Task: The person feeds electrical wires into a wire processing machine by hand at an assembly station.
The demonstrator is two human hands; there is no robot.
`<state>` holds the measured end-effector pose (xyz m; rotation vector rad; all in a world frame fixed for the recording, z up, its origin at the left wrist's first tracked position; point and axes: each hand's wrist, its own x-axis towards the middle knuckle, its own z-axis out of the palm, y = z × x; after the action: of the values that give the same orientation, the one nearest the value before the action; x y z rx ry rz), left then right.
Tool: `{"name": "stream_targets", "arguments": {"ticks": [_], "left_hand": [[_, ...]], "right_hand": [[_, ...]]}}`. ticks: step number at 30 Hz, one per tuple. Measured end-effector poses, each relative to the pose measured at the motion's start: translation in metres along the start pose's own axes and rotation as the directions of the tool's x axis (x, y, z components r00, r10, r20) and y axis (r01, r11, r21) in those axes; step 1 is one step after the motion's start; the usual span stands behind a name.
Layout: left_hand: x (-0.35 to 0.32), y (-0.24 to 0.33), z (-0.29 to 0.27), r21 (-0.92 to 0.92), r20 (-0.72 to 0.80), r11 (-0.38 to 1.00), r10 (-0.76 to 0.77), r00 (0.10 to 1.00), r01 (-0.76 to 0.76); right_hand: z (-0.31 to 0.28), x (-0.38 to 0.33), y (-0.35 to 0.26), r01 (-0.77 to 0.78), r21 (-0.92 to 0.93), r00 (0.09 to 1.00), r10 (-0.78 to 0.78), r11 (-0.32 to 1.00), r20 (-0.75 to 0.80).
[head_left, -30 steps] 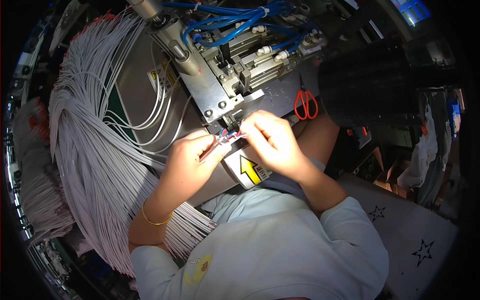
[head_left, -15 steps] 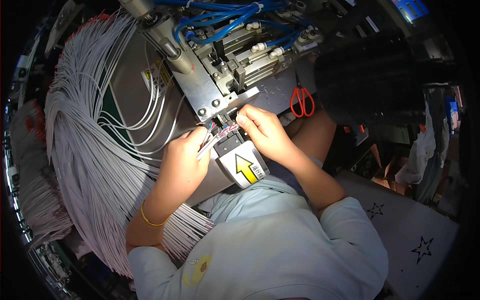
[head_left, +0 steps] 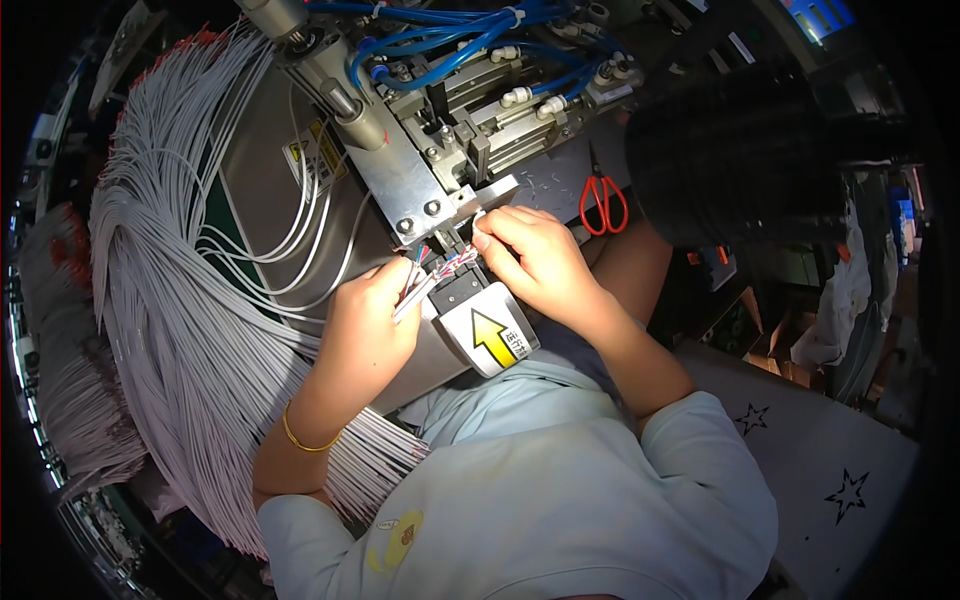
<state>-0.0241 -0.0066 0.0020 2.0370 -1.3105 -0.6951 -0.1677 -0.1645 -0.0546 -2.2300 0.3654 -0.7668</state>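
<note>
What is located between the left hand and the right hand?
In the head view, between the left hand and right hand lie the coloured wire ends and the machine's black block.

The thin wires (head_left: 425, 285) pinched in my left hand (head_left: 370, 320) are smooth grey plastic-sheathed strands with bare coloured ends, like the matt grey bundle (head_left: 170, 300) fanned out to the left. Far of my right hand (head_left: 535, 260) the press block (head_left: 420, 180) is brushed, dully shining metal fed by glossy blue plastic hoses (head_left: 440, 30). The red scissor handles (head_left: 603, 205) look like shiny plastic, and my sleeve (head_left: 700, 470) is soft matt cloth.
</note>
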Motion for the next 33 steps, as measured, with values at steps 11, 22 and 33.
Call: {"name": "stream_targets", "arguments": {"ticks": [11, 22, 33], "left_hand": [[0.006, -0.005, 0.002, -0.235, -0.097, 0.971, -0.075, 0.992, 0.050], [0.000, 0.005, -0.020, -0.538, 0.154, 0.823, -0.119, 0.981, 0.184], [0.003, -0.006, -0.004, -0.513, 0.087, 0.840, -0.154, 0.984, 0.176]], "right_hand": [[0.007, -0.009, 0.003, -0.221, 0.329, 0.972, 0.233, 0.918, 0.005], [-0.002, -0.018, -0.015, -0.063, 0.046, 0.992, 0.067, 0.997, -0.105], [0.000, -0.006, -0.008, -0.310, 0.251, 0.950, 0.289, 0.917, 0.119]]}}
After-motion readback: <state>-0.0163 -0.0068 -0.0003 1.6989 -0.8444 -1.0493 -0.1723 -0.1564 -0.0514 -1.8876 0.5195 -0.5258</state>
